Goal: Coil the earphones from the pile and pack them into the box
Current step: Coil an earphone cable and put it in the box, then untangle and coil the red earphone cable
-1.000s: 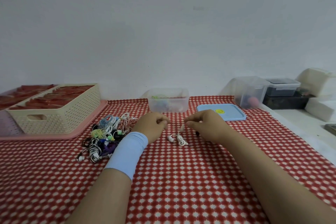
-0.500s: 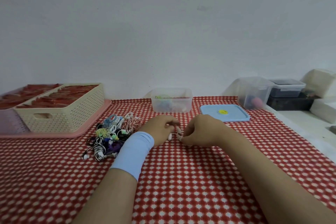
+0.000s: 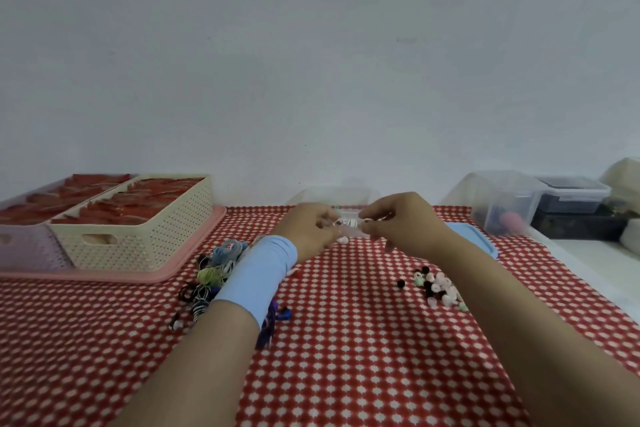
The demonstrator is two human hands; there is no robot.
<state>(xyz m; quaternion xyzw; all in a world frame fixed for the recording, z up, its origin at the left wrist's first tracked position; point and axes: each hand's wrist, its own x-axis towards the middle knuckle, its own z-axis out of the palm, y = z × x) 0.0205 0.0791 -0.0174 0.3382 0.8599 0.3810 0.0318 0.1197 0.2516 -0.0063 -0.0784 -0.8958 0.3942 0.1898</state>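
Hands: left hand (image 3: 311,229) and right hand (image 3: 405,222) are raised close together, fingers curled, each pinching one side of a white earphone (image 3: 348,222).
Earphone in hand: it hangs just in front of the box, clear of the worktop (image 3: 346,357). It looks partly bundled, but it is too blurred to count turns.
Box: the clear box (image 3: 367,191) sits directly behind the hands with no lid on. It is mostly hidden, so I cannot tell what is in it.
Lid: the blue lid (image 3: 485,243) lies flat to the right of the box, partly behind the right forearm.
Pile: the pile (image 3: 214,274) lies left of the box and nearer the person, partly under the left forearm, with many earphones in it.
Progress: by my reading, one earphone is mid-coil and most of the work is left.
Ear tips: loose ear tips (image 3: 436,284) lie right of the box and nearer, just beside the right forearm.
Edges: a cream basket (image 3: 138,236) on a pink tray (image 3: 194,253) stands well left of the box, and clear containers (image 3: 502,204) stand well right.
Open room: bare cloth lies in front of the box between the forearms, and the drop into the box looks short and unblocked.
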